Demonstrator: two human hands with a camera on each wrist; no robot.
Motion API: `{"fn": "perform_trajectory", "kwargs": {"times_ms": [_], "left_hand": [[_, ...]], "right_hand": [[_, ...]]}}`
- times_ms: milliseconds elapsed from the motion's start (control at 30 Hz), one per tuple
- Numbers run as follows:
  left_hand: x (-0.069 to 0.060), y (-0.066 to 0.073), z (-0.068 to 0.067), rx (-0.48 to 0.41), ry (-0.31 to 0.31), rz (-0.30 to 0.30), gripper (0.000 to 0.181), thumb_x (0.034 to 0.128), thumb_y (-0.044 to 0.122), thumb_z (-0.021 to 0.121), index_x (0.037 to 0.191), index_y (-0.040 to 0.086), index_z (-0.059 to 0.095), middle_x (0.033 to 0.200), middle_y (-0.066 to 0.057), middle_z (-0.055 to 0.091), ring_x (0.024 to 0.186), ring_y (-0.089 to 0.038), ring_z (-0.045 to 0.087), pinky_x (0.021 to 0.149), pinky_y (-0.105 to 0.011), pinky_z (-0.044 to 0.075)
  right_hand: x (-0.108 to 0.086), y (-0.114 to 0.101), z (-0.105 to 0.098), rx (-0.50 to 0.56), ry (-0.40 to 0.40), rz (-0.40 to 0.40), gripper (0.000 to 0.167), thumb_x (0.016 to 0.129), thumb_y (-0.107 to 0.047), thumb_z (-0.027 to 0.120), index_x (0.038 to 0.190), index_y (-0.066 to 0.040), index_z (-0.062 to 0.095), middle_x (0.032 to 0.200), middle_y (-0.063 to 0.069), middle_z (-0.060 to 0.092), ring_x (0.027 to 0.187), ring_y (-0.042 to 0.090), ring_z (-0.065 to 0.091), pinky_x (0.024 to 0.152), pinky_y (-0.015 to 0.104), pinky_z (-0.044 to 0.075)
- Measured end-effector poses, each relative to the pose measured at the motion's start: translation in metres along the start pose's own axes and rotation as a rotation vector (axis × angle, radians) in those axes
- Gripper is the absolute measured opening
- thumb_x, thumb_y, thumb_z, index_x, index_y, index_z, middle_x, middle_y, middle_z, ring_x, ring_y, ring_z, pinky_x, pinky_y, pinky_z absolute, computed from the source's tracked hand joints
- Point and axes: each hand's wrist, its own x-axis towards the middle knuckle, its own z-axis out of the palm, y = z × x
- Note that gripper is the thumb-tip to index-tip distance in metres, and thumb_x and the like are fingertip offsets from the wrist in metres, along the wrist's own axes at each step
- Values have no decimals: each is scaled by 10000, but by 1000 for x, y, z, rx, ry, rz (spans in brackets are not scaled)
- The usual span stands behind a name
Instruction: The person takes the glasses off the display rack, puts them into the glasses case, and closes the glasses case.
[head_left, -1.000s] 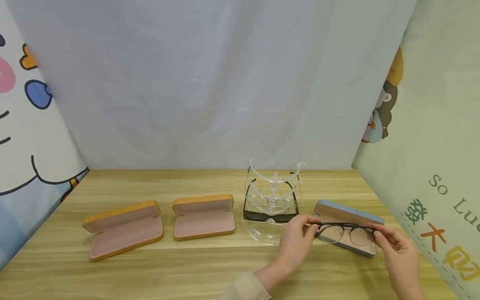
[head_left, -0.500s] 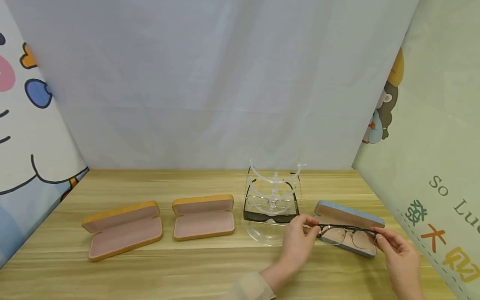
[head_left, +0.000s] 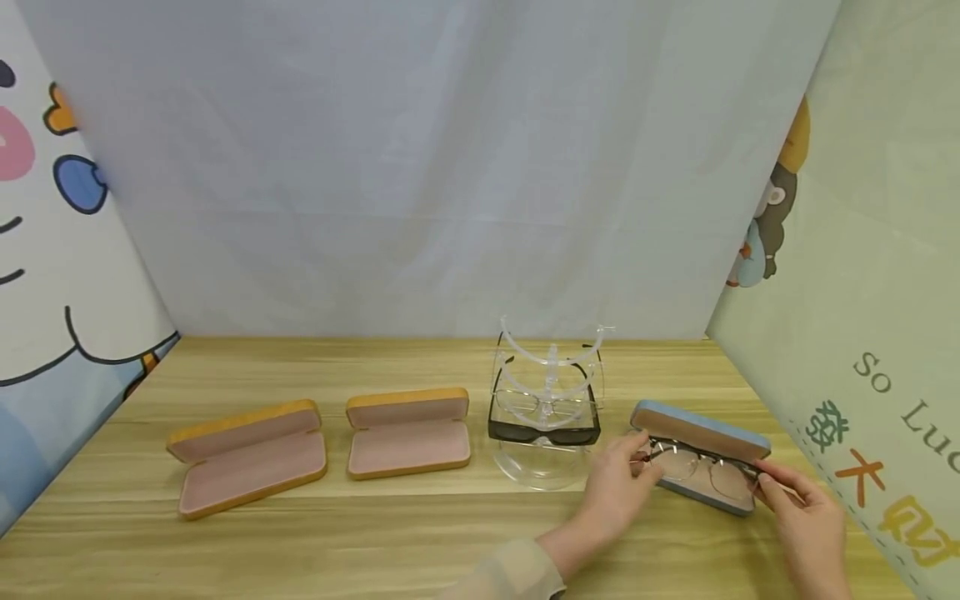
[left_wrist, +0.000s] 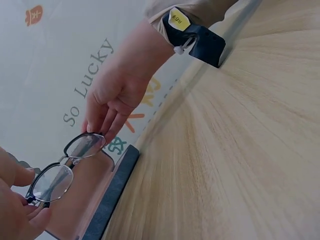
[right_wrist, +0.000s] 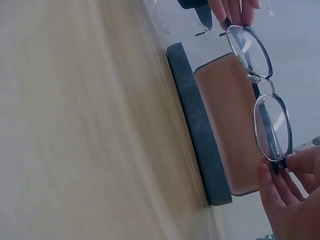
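Observation:
Black-topped, thin-rimmed glasses (head_left: 702, 458) are held between both hands over the open blue case (head_left: 705, 498) at the right. My left hand (head_left: 611, 492) pinches the left end of the frame, and my right hand (head_left: 808, 523) pinches the right end. The left wrist view shows the glasses (left_wrist: 52, 183) between my left hand (left_wrist: 15, 200) and my right hand (left_wrist: 117, 95). In the right wrist view the folded temples lie behind the lenses of the glasses (right_wrist: 272, 127), above the pink lining of the case (right_wrist: 197, 120).
Left of the hands, a clear display stand (head_left: 551, 375) carries dark sunglasses (head_left: 543, 435) and thin-framed glasses (head_left: 517, 403). Two open yellow cases with pink lining stand farther left, one in the middle (head_left: 408, 450) and one at the far left (head_left: 255, 477). A cloth wall rises behind.
Both hands have shifted slightly right with the glasses, the left hand more. The glasses now sit more over the blue case and tilt down toward the right, roughly in line with it.

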Motion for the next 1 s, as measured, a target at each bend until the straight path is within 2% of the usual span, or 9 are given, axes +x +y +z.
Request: {"fn": "perform_trajectory", "kwargs": {"times_ms": [133, 233, 300, 367, 433, 500, 600, 833, 1000], "left_hand": [[1, -1, 3, 112, -40, -32, 508, 826, 218, 664, 1294, 98, 507, 1243, -31, 546, 966, -123, 579, 814, -206, 482], [2, -1, 5, 169, -66, -54, 559, 827, 263, 661, 1331, 125, 464, 1320, -17, 497, 1127, -162, 521, 943, -281, 435], [4, -1, 6, 206, -88, -52, 597, 827, 279, 659, 1355, 122, 429, 1367, -15, 451, 1232, -179, 443, 1016, -309, 373], [6, -2, 7, 237, -110, -46, 632, 828, 292, 656, 1374, 111, 395, 1412, -18, 397, 1299, -186, 365, 1058, -313, 317], [8, -3, 8, 260, -127, -38, 655, 825, 295, 658, 1383, 99, 374, 1425, -21, 376, 1308, -185, 350, 1064, -306, 308], [10, -4, 9, 276, -139, -40, 666, 824, 297, 658, 1386, 94, 364, 1431, -23, 365, 1312, -188, 344, 1067, -303, 303], [14, -7, 11, 293, -142, -49, 669, 822, 298, 661, 1385, 92, 363, 1427, -22, 370, 1303, -192, 356, 1061, -301, 312], [22, -15, 15, 365, -121, -51, 625, 814, 310, 667, 1330, 56, 425, 1337, -41, 470, 1238, -209, 423, 1022, -309, 351], [22, -17, 15, 325, -140, -70, 623, 804, 293, 676, 1317, 39, 430, 1323, -56, 484, 1235, -201, 430, 1023, -276, 348]], "right_hand": [[2, 1, -5, -140, -14, 73, 169, 872, -111, 599, 882, -240, 707, 784, -245, 610, 687, -65, 620, 627, 102, 497], [5, 1, -7, -263, -39, 102, 136, 877, -157, 600, 894, -258, 690, 762, -275, 587, 684, -63, 620, 633, 117, 503], [8, 1, -7, -336, -50, 121, 129, 876, -177, 606, 977, -192, 684, 755, -274, 583, 684, -46, 627, 638, 139, 513], [10, 1, -7, -416, -61, 143, 222, 878, -210, 605, 1074, -123, 658, 747, -270, 579, 689, -36, 632, 643, 159, 520], [12, 1, -7, -458, -64, 155, 335, 875, -217, 609, 1148, -24, 615, 744, -249, 592, 686, -24, 637, 636, 169, 522], [14, 1, -5, -478, -65, 148, 368, 879, -178, 599, 1170, 46, 581, 735, -230, 606, 676, -16, 638, 630, 172, 524], [15, 2, -2, -501, -61, 118, 348, 877, -122, 588, 1153, 90, 568, 717, -178, 634, 644, 5, 640, 608, 179, 524], [17, -2, 4, -640, -65, 58, 317, 878, -114, 564, 1119, 90, 586, 755, -30, 693, 600, 24, 636, 555, 168, 498], [19, -3, 4, -714, -89, 16, 295, 871, -118, 571, 1077, 91, 601, 762, 28, 702, 586, 13, 622, 534, 168, 483]]}}
